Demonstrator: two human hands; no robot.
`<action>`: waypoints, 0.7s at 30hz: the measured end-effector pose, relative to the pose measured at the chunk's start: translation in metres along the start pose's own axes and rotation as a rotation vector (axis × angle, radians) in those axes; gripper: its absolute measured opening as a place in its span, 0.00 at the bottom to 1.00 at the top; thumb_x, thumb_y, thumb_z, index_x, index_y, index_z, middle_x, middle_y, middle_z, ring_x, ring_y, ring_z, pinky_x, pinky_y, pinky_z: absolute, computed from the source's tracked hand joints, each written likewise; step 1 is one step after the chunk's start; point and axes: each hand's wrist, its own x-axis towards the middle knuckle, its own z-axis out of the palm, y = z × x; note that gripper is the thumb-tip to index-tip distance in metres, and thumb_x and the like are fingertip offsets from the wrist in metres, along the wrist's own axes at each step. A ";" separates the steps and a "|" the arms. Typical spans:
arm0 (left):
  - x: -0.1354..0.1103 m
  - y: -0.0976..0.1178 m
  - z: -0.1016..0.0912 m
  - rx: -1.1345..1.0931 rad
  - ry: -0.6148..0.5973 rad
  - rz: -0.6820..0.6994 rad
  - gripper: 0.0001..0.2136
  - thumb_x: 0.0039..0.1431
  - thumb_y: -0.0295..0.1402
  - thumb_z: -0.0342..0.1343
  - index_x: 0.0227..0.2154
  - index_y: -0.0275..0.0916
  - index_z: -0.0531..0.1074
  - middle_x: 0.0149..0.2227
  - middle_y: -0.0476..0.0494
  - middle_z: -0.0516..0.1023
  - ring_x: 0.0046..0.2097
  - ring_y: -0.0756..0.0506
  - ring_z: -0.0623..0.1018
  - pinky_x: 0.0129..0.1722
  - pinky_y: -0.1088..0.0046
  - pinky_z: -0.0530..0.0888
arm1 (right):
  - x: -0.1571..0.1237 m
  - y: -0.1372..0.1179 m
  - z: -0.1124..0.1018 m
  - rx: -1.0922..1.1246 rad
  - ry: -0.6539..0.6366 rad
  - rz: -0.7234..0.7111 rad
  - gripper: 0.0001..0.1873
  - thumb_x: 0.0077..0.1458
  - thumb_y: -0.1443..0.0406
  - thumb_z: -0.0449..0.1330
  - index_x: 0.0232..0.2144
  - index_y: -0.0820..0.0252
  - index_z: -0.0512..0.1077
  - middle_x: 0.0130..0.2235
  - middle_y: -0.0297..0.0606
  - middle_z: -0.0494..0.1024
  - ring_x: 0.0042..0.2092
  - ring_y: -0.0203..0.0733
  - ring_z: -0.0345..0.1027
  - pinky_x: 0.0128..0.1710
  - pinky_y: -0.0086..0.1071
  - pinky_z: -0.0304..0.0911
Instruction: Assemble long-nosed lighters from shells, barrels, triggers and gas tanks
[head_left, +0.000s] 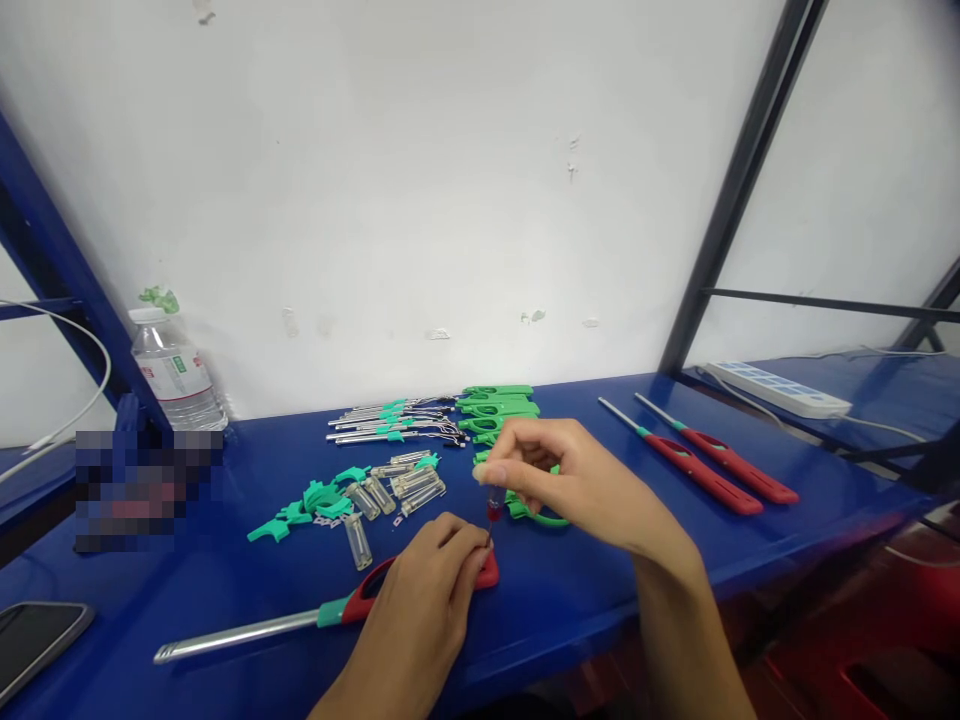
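Observation:
A long-nosed gas lighter (360, 604) with a red handle and metal tube lies on the blue table. My left hand (427, 590) is closed over its handle, pressing it down and hiding its middle. My right hand (570, 480) pinches the top of a small screwdriver (494, 503) with a clear and red grip. The screwdriver stands nearly upright, its tip at the handle's end beside my left fingertips. Whether the tip sits in a screw is hidden. Green handle shells (498, 408) lie behind my right hand, and clear fuel tanks (358, 543) lie beyond my left.
Teal plastic parts (322, 498) lie left of the tanks, with metal lighter tubes (375, 422) and wires behind. Two red lighters (701, 475) rest at right. A water bottle (176, 375), a phone (34, 640) and a power strip (780, 388) stand around; a white wall rises behind.

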 end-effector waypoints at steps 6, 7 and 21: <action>0.000 0.003 -0.001 0.029 -0.017 -0.017 0.15 0.76 0.27 0.43 0.40 0.43 0.75 0.45 0.44 0.80 0.46 0.41 0.80 0.48 0.63 0.73 | 0.000 0.002 0.003 -0.081 0.073 0.012 0.18 0.61 0.55 0.71 0.28 0.56 0.69 0.23 0.25 0.72 0.26 0.32 0.64 0.26 0.29 0.56; 0.000 0.003 -0.001 0.028 -0.017 -0.016 0.15 0.76 0.27 0.43 0.40 0.43 0.75 0.45 0.44 0.80 0.46 0.42 0.80 0.48 0.64 0.73 | -0.001 0.002 0.002 -0.082 0.053 -0.004 0.14 0.63 0.56 0.70 0.31 0.56 0.73 0.23 0.24 0.71 0.25 0.32 0.64 0.26 0.28 0.57; 0.001 0.003 0.002 0.033 -0.049 -0.031 0.15 0.77 0.28 0.42 0.42 0.43 0.75 0.47 0.43 0.79 0.48 0.39 0.79 0.48 0.59 0.73 | 0.000 0.003 0.002 -0.089 0.094 -0.006 0.18 0.60 0.56 0.73 0.26 0.57 0.71 0.24 0.26 0.75 0.26 0.32 0.65 0.26 0.27 0.58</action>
